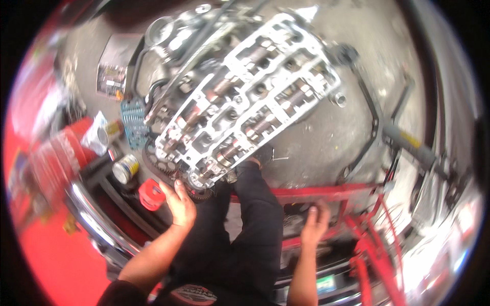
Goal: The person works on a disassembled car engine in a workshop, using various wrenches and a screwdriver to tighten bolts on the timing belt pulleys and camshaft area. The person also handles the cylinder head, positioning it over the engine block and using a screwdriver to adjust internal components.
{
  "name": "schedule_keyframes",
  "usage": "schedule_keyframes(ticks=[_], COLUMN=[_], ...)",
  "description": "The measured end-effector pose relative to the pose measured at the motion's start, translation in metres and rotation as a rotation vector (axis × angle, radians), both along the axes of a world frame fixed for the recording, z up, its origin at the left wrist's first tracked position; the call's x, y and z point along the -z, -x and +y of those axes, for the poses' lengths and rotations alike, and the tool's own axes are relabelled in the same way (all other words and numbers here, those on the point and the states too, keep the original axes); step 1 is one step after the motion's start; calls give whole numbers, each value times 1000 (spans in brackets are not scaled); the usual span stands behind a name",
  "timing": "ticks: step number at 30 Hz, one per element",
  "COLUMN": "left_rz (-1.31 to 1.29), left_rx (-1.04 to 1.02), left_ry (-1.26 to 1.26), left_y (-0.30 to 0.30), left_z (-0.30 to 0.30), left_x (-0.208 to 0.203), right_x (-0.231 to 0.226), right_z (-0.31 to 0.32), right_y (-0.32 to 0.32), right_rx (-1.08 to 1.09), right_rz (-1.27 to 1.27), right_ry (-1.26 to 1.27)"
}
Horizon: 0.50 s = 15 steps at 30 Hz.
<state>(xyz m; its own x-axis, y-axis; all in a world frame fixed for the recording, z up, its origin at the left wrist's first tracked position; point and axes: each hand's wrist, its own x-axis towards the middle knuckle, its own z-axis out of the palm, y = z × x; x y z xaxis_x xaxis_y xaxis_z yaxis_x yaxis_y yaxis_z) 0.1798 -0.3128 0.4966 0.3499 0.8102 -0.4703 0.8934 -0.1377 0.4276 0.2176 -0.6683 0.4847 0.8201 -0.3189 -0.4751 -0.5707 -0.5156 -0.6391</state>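
Observation:
A large engine with an exposed silver cylinder head stands in front of me, slanting from lower left to upper right. Camshafts and their lobes show along it. My left hand is at its near lower end, fingers stretched, beside a dark toothed sprocket. Whether the fingertips touch the sprocket is hard to make out. My right hand hangs apart from the engine over a red metal beam, fingers extended and slightly blurred, with nothing seen in it.
Left of the engine are a teal tool tray, an open box, a can and a red round container. A chrome bumper curves at lower left. At right lie a dark metal-legged frame and red stand parts.

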Motion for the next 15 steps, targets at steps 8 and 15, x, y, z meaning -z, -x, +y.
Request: schedule_keyframes(ticks=[8,15], left_rz=[-104,-188], left_rx=[-18,-749], left_ry=[-24,-151], left_y=[4,83], left_z=[-1,-114], left_x=[5,-12], right_x=[-45,29], right_z=[109,149], right_y=[-324,-420], right_rx=[-977,-1646], right_rz=[-860,-754], right_ry=[84,464])
